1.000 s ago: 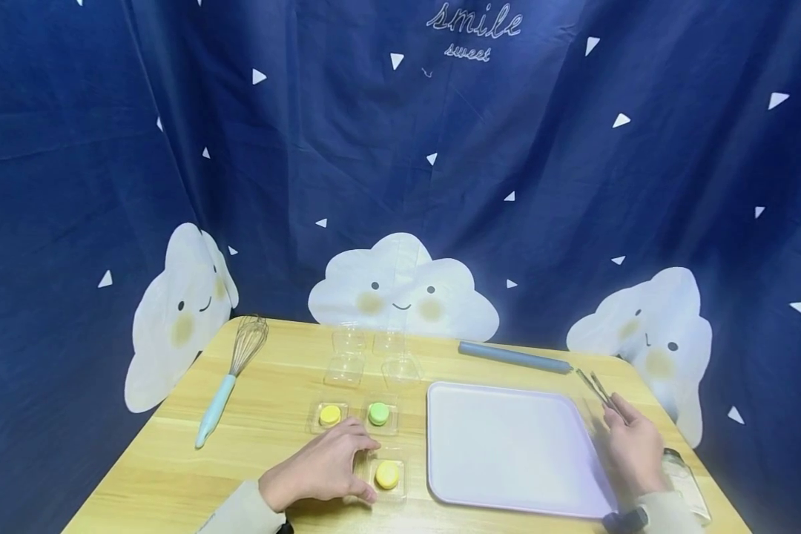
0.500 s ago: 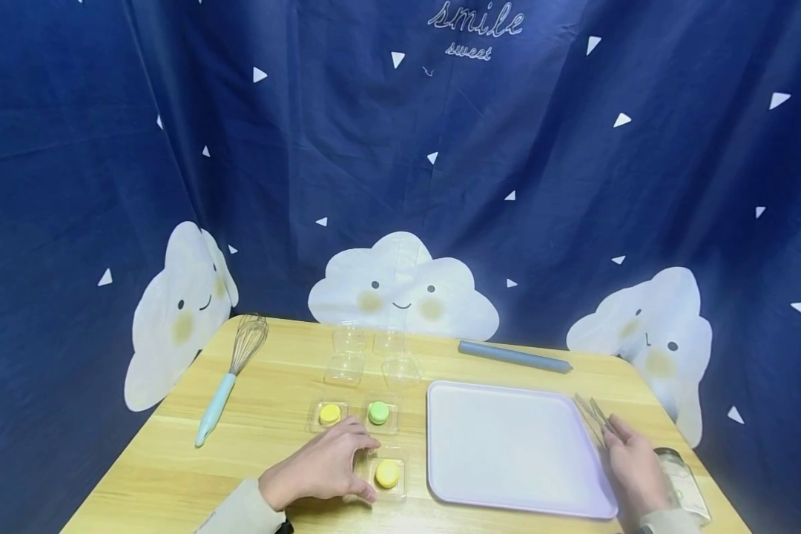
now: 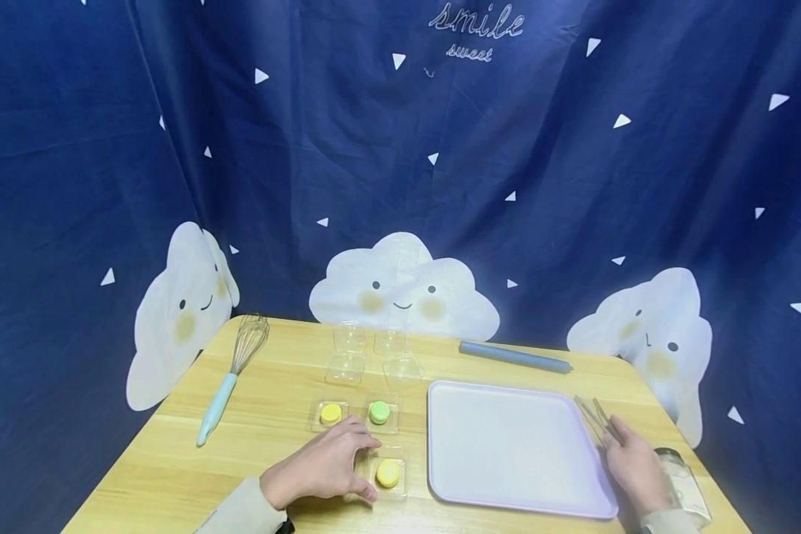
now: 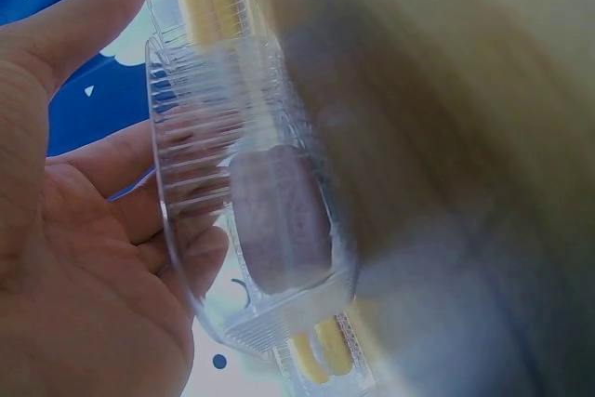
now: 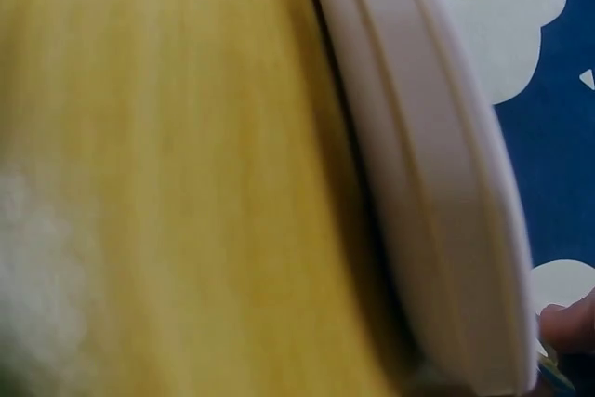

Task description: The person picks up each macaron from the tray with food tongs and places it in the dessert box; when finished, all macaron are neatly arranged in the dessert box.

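Observation:
My left hand arches low over small clear plastic boxes, thumb and forefinger at the near and far edges of the front right box. A yellow macaron sits in that box. Under my palm, the left wrist view shows a purplish macaron in its own clear box; the hand hides it from the head view. Behind lie boxes with a yellow macaron and a green macaron. My right hand grips thin metal tongs, their two tips apart, beside the tray's right edge.
A pale lilac tray lies between the hands. Several clear plastic lids stand at the back. A grey-blue rolling pin lies behind the tray, a whisk at the far left. A dark-lidded jar is by my right wrist.
Over the first half second the right hand and tongs came down and nearer along the tray's right edge, then held there. The left hand and the macarons have stayed in place.

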